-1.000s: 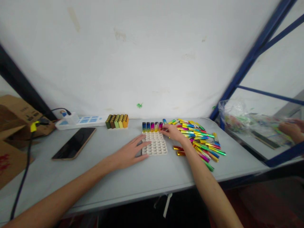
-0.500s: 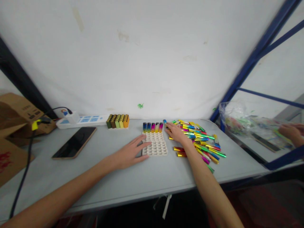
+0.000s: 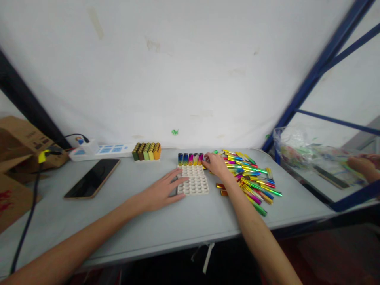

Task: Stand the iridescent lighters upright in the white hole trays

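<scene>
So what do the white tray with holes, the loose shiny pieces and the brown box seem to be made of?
The tray looks like matte plastic, perhaps foam: pale and evenly moulded. The loose pieces could be metal or metallic-coated plastic, given their glossy, coloured glints. The box looks like cardboard: dull brown with folded flaps and printing.

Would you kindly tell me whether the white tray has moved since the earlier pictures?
No: judged against the power strip near the wall, the white tray shows no visible shift in any direction.
</scene>
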The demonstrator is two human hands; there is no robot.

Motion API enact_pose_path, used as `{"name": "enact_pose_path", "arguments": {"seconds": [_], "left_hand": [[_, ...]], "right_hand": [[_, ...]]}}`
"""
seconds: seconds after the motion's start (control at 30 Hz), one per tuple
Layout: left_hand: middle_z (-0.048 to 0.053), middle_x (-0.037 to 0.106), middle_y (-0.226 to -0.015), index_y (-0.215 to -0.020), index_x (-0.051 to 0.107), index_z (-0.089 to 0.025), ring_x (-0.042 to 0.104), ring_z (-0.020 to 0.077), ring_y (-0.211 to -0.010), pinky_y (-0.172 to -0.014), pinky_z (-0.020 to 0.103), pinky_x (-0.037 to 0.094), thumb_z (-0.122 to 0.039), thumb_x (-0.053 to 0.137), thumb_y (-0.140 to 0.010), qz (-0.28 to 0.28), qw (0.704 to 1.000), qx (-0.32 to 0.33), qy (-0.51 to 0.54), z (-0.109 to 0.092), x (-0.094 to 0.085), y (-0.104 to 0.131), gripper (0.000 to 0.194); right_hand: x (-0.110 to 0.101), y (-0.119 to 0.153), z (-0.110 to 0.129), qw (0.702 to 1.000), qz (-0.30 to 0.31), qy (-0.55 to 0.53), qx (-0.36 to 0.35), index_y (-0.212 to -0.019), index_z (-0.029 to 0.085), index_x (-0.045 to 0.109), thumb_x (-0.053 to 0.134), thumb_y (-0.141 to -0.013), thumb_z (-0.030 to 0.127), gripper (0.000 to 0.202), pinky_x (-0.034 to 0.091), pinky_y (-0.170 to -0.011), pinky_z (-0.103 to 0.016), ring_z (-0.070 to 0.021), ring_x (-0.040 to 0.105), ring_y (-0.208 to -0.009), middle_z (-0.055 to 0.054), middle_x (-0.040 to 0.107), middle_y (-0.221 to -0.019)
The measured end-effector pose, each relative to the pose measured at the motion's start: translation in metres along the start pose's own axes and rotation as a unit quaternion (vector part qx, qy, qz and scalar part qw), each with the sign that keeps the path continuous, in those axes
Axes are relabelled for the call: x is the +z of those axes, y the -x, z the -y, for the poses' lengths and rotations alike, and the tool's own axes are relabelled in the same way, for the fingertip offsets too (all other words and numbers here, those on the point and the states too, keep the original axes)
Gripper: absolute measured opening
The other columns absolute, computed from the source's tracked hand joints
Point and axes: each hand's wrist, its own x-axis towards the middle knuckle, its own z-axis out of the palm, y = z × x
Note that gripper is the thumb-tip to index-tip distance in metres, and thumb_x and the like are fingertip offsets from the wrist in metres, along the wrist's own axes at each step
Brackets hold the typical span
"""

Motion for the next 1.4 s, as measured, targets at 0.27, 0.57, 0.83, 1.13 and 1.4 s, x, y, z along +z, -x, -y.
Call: {"name": "enact_pose_path", "arguments": {"seconds": [0.27, 0.57, 0.83, 1.13, 1.4], "left_hand": [[0.015, 0.028, -0.167, -0.155, 0.044, -0.025, 0.026, 0.0330, -0.155, -0.126, 0.052, 0.029, -0.052, 0.049, -0.104, 0.012, 1.000, -0.006, -0.002, -0.002, -0.001, 0.000, 0.058], [0.013, 0.032, -0.166, -0.152, 0.047, -0.027, 0.031, 0.0328, -0.153, -0.125, 0.051, 0.031, -0.054, 0.051, -0.103, -0.010, 1.000, 0.006, 0.007, -0.001, -0.001, 0.000, 0.056], [0.011, 0.032, -0.167, -0.153, 0.046, -0.028, 0.030, 0.0323, -0.154, -0.125, 0.050, 0.031, -0.052, 0.051, -0.104, -0.009, 1.000, 0.006, 0.007, -0.001, -0.001, 0.001, 0.055], [0.011, 0.031, -0.167, -0.152, 0.047, -0.028, 0.030, 0.0319, -0.154, -0.126, 0.049, 0.030, -0.054, 0.051, -0.104, -0.009, 1.000, 0.001, 0.007, -0.004, -0.004, 0.001, 0.055], [0.011, 0.031, -0.167, -0.154, 0.046, -0.029, 0.029, 0.0330, -0.154, -0.126, 0.050, 0.030, -0.053, 0.052, -0.103, -0.004, 1.000, -0.004, 0.009, -0.003, -0.003, 0.001, 0.056]], "right_hand": [[-0.007, 0.001, -0.018, 0.999, -0.020, -0.038, 0.000, -0.125, 0.015, 0.068, 0.053, -0.102, 0.029, 0.031, 0.047, -0.097, -0.033, -0.0235, 0.068, -0.109, -0.012, 0.076, -0.114], [-0.028, 0.018, -0.055, 0.989, 0.102, -0.062, -0.083, -0.097, 0.017, 0.078, 0.071, -0.089, 0.025, 0.013, 0.050, -0.081, -0.029, -0.0212, 0.068, -0.088, -0.008, 0.078, -0.100], [-0.018, 0.015, -0.050, 0.991, 0.015, -0.110, -0.071, -0.096, 0.015, 0.071, 0.070, -0.089, 0.021, 0.010, 0.050, -0.078, -0.028, -0.0181, 0.065, -0.085, -0.007, 0.072, -0.096], [-0.032, 0.019, -0.017, 0.959, -0.089, -0.230, -0.138, -0.118, 0.020, 0.066, 0.065, -0.093, 0.030, 0.027, 0.053, -0.082, -0.031, -0.0182, 0.068, -0.088, -0.006, 0.072, -0.103], [-0.016, 0.014, 0.014, 0.920, -0.077, -0.363, -0.126, -0.112, 0.022, 0.062, 0.075, -0.087, 0.040, 0.033, 0.056, -0.080, -0.031, -0.0207, 0.071, -0.095, -0.005, 0.075, -0.103]]}}
